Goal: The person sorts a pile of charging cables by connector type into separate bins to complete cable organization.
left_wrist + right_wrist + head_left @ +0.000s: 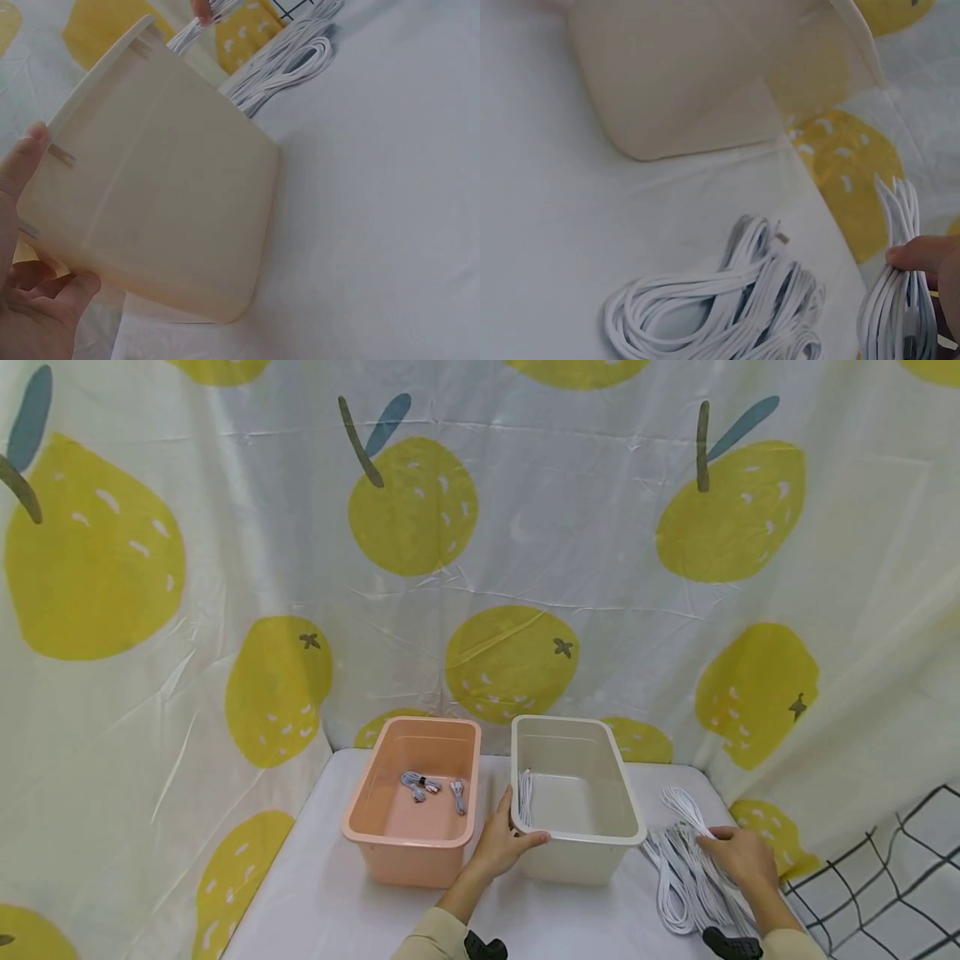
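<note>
My left hand [497,845] grips the near left corner of a cream plastic bin [573,863], its thumb over the rim [96,79] and the other fingers at the side wall. One bundled white cable [526,800] stands inside that bin, against its left wall. To the bin's right, my right hand [741,863] pinches a coiled white cable [894,300] between thumb and fingers, raised off the table in the right wrist view. Several more coiled white cables [705,307] lie in a pile on the table beside it.
Left of the cream bin stands a peach bin [408,860] holding small bundled grey cables [422,785]. Both bins rest on a white-covered table [300,902]. A lemon-print curtain [540,552] hangs behind, and a black wire grid [873,881] is at the right edge.
</note>
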### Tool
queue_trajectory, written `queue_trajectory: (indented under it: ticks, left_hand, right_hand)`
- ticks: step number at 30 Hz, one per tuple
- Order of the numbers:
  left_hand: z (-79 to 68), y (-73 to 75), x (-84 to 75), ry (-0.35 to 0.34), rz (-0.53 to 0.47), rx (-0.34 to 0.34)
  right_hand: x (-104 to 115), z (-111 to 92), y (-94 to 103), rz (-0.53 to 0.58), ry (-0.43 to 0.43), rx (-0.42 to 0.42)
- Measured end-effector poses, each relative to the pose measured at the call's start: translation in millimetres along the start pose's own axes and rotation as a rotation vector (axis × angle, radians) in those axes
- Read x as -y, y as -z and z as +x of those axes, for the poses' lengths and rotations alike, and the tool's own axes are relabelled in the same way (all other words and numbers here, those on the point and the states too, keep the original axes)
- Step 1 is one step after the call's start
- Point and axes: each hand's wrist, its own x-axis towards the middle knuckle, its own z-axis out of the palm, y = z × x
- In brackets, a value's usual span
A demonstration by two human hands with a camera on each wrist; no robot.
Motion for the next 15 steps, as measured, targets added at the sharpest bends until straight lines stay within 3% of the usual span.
queue_trajectory:
  ticks: [4, 11, 15]
  left_hand:
    - [0.4, 0.8, 0.3, 0.003, -0.003, -0.002]
    - [-1.5, 1.3, -2.1, -0.003, -0.037, 0.014]
    - [-2.8, 1.3, -3.0, -0.012, -0.060, 0.025]
  right_hand:
    - [9.6, 2.1, 4.6, -0.004, 0.028, -0.001]
    - [26.9, 3.5, 11.8, 0.044, -0.027, 0.036]
    - [34.2, 4.3, 15.4, 0.060, 0.000, 0.039]
